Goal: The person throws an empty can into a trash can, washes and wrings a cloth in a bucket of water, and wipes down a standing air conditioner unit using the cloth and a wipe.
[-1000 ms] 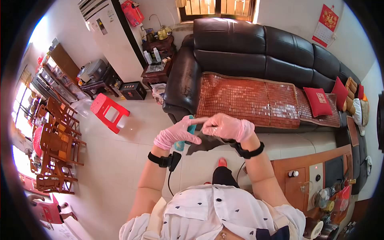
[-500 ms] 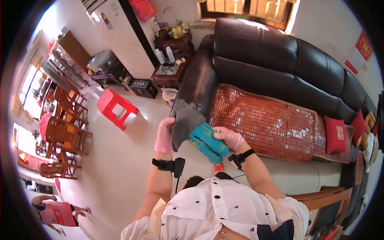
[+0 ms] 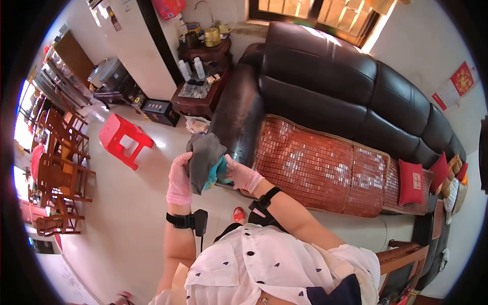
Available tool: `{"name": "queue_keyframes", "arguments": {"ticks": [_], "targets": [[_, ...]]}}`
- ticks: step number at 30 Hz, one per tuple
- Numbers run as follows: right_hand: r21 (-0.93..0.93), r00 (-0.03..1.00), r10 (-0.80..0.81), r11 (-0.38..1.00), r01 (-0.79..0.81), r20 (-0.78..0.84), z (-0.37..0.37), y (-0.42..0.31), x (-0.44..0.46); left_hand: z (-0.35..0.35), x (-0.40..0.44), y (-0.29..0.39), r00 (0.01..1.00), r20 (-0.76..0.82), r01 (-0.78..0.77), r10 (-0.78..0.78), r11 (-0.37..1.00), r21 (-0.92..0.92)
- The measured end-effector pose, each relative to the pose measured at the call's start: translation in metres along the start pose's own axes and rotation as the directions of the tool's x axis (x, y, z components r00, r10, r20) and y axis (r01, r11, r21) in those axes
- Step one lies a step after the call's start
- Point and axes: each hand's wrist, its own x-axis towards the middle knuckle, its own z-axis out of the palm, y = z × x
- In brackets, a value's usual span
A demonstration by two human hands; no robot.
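My left hand [image 3: 179, 178], in a pink glove, grips the left edge of a dark grey cloth [image 3: 204, 157], which hangs upright near the sofa's armrest. Just right of it, my right hand [image 3: 243, 175], gloved in pink too, has its fingers closed on a teal cloth [image 3: 215, 173]. The teal cloth is partly covered by the grey one, and the two touch. Some fingertips of my right hand are hidden behind the teal cloth.
A dark leather sofa [image 3: 315, 76] with a tiled mat [image 3: 310, 162] stands ahead. A red stool [image 3: 124, 140] is at left, near a side table [image 3: 195, 104] with bottles. Wooden chairs [image 3: 61, 173] stand far left, and a wooden table [image 3: 406, 259] lower right.
Both hands have moved left with the cloths since half a second ago. The teal cloth has gone mostly behind the grey one. The other person at lower left has largely left the view.
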Motion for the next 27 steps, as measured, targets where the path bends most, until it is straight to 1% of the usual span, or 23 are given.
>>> {"name": "queue_keyframes", "arguments": {"ticks": [1,2,3,4,5,7,8,9,10,11,13,14,15,17,18,19,20,21,22,23,24,26,27], "targets": [[0.053,0.981,0.014,0.998,-0.025,0.193,0.008,-0.001,0.003,-0.007,0.006,0.005,1.0,-0.022,-0.005,0.005,1.0,-0.002],[0.056,0.977,0.036,0.997,-0.049,0.212,0.01,0.001,0.011,-0.016,0.012,0.013,0.994,0.107,0.044,-0.038,0.998,-0.048],[-0.008,0.976,-0.049,0.999,0.052,0.21,0.01,0.004,0.017,-0.028,0.016,0.022,0.97,0.233,0.095,-0.073,0.992,-0.086],[-0.067,0.968,-0.137,0.986,0.154,0.213,0.01,0.005,0.022,-0.041,0.021,0.03,0.977,0.2,0.089,-0.071,0.992,-0.084],[0.108,0.936,-0.272,0.961,0.254,0.222,0.013,0.0,0.017,-0.052,0.027,0.037,0.96,0.27,0.096,-0.071,0.992,-0.083],[0.143,0.918,-0.297,0.929,0.341,-0.262,-0.007,-0.006,0.025,-0.054,0.036,0.045,0.936,0.344,0.107,-0.074,0.991,-0.077],[0.045,0.878,-0.156,0.979,0.198,-0.453,0.003,-0.031,0.002,-0.044,0.034,0.043,0.985,0.17,0.045,-0.029,0.995,-0.089],[0.05,0.867,-0.153,0.979,0.2,-0.475,0.009,-0.042,-0.015,-0.03,0.035,0.04,1.0,-0.003,-0.003,0.002,0.996,-0.088],[0.265,0.971,-0.108,0.95,0.164,-0.214,0.014,-0.051,-0.026,-0.004,0.043,0.03,0.975,-0.22,-0.054,0.024,0.989,-0.134],[0.447,0.991,-0.117,0.892,0.073,0.071,0.015,-0.058,-0.028,0.0,0.054,0.025,0.98,-0.2,-0.027,-0.002,0.99,-0.141],[0.331,0.967,-0.213,0.931,0.156,0.144,-0.004,-0.048,0.014,-0.019,0.064,0.023,0.996,0.061,0.061,-0.065,0.996,0.064],[0.208,0.991,-0.134,0.969,0.135,-0.021,-0.008,-0.053,0.027,-0.036,0.074,0.023,0.981,0.169,0.087,-0.092,0.996,0.037],[0.207,0.991,-0.132,0.969,0.134,-0.024,-0.017,-0.059,0.036,-0.042,0.077,0.026,0.981,0.169,0.089,-0.094,0.995,0.034],[0.404,0.919,-0.372,0.867,0.292,0.134,-0.039,-0.073,0.055,-0.045,0.081,0.027,0.993,0.116,0.016,-0.018,1.0,0.02],[0.334,0.917,-0.366,0.894,0.299,0.157,-0.065,-0.075,0.068,-0.044,0.082,0.025,0.995,0.098,-0.003,0.002,1.0,0.016],[0.333,0.922,-0.359,0.895,0.296,0.144,-0.083,-0.079,0.07,-0.041,0.079,0.021,0.968,0.054,-0.249,0.243,0.932,0.262],[-0.484,0.855,-0.514,0.767,0.422,-0.069,-0.099,-0.084,0.071,-0.038,0.074,0.016,0.878,0.074,-0.444,0.473,0.748,0.493],[-0.98,0.692,-0.718,0.182,0.084,-0.074,-0.117,-0.09,0.073,-0.036,0.069,0.013,0.735,0.153,-0.563,0.66,0.469,0.68],[-0.959,0.687,-0.685,0.277,-0.065,-0.245,-0.136,-0.093,0.073,-0.034,0.059,0.012,0.722,0.153,-0.552,0.675,0.428,0.716],[-0.937,0.684,-0.644,0.291,-0.195,-0.342,-0.168,-0.094,0.083,-0.035,0.05,0.012,0.701,0.154,-0.542,0.696,0.38,0.749],[-0.872,0.664,-0.573,0.236,-0.429,-0.481,-0.193,-0.106,0.091,-0.045,0.041,0.008,0.662,0.198,-0.516,0.723,0.249,0.82],[-0.812,0.56,-0.692,0.063,-0.581,-0.455,-0.261,-0.116,0.119,-0.064,0.022,0.008,0.772,-0.102,-0.449,0.627,0.653,0.61],[-0.808,0.549,-0.739,-0.01,-0.589,-0.39,-0.284,-0.127,0.128,-0.053,0.019,0.014,0.859,-0.205,-0.375,0.469,0.849,0.373]]}}
